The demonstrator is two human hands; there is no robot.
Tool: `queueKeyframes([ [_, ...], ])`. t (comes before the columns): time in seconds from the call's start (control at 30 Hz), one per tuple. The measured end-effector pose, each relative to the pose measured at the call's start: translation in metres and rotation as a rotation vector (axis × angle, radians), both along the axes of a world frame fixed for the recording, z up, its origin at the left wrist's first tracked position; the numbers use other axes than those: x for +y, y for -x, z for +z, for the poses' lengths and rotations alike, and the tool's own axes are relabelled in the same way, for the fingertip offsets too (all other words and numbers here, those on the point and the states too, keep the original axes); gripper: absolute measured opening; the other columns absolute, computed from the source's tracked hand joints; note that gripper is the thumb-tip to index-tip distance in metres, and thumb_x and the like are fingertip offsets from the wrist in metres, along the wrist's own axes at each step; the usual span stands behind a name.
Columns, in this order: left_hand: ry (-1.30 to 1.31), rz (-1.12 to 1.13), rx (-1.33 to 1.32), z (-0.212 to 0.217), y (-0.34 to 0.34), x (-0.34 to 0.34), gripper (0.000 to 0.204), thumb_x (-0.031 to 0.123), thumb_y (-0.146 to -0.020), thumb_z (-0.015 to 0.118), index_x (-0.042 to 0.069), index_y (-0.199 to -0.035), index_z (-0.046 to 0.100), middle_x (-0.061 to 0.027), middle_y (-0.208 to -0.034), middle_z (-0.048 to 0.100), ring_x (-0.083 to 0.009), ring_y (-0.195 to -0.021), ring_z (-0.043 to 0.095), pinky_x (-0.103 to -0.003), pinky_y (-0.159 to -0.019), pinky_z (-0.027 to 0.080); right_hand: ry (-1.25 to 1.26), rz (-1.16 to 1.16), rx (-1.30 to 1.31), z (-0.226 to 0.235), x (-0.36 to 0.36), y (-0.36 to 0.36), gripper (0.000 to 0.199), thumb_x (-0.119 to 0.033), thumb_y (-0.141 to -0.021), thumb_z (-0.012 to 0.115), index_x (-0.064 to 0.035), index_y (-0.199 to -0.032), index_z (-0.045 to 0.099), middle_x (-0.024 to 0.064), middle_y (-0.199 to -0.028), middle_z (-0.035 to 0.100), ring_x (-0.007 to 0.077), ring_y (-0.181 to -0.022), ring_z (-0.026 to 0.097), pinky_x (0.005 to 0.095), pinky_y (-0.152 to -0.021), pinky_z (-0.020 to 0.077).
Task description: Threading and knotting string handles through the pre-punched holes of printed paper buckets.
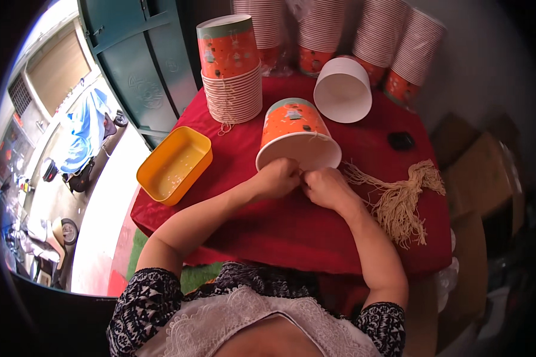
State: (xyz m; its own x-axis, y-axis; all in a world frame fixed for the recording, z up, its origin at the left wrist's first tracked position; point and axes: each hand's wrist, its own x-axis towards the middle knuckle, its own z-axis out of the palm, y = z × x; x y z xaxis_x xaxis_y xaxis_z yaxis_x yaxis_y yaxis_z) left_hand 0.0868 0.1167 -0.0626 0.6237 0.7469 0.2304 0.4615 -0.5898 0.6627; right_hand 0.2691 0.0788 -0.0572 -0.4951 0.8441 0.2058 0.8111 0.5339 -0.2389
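Note:
An orange paper bucket (292, 122) with a green base band lies on its side, its white mouth toward me. At the near edge of that mouth, my left hand (279, 177) and my right hand (327, 187) meet with fingers closed in a pinch. What they pinch is too small to make out. A thin cord shows at the bucket's upper rim. To the right of my right hand lies a knotted bundle of beige strings (408, 199), some strands reaching toward the bucket. Behind, a second white bucket (343, 90) rests on its side, its opening facing me.
A yellow plastic tub (175, 166) with small pale bits sits at the left of the red-covered table (244, 223). Nested buckets (231, 71) stand behind it, with several wrapped stacks (321, 30) along the back. A black object (401, 141) lies right; cardboard boxes (482, 172) stand beyond.

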Motion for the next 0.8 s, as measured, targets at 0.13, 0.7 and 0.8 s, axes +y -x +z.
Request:
queueKeyframes([
  [0.13,0.157,0.028,-0.033,-0.01,0.006,0.004,0.017,0.012,-0.083,0.061,-0.004,-0.086,0.064,-0.0173,-0.071,0.064,-0.0268,-0.065,0.063,-0.039,-0.06,0.05,-0.061,0.019,0.079,0.004,-0.01,0.003,0.012,-0.012,-0.08,0.065,-0.0005,-0.079,0.067,0.0221,-0.071,0.066,0.0385,-0.069,0.067,0.0478,-0.064,0.0541],
  [0.7,0.065,-0.023,-0.243,-0.029,0.018,-0.003,0.011,0.005,-0.079,0.069,0.001,-0.089,0.065,-0.0106,-0.08,0.066,-0.0166,-0.076,0.062,-0.034,-0.066,0.05,-0.586,0.558,0.272,0.034,-0.046,0.038,0.024,-0.002,-0.071,0.066,0.001,-0.094,0.061,0.0097,-0.088,0.058,0.0247,-0.08,0.061,0.0358,-0.071,0.0552],
  [0.8,0.026,0.045,-0.252,-0.029,0.012,-0.004,0.009,0.007,-0.086,0.069,0.0,-0.089,0.064,-0.0088,-0.07,0.063,-0.0157,-0.062,0.061,-0.032,-0.055,0.048,-0.726,0.634,0.23,0.031,-0.06,0.05,0.025,-0.006,-0.074,0.064,-0.0003,-0.098,0.062,0.0103,-0.095,0.061,0.022,-0.083,0.062,0.0314,-0.067,0.0545],
])
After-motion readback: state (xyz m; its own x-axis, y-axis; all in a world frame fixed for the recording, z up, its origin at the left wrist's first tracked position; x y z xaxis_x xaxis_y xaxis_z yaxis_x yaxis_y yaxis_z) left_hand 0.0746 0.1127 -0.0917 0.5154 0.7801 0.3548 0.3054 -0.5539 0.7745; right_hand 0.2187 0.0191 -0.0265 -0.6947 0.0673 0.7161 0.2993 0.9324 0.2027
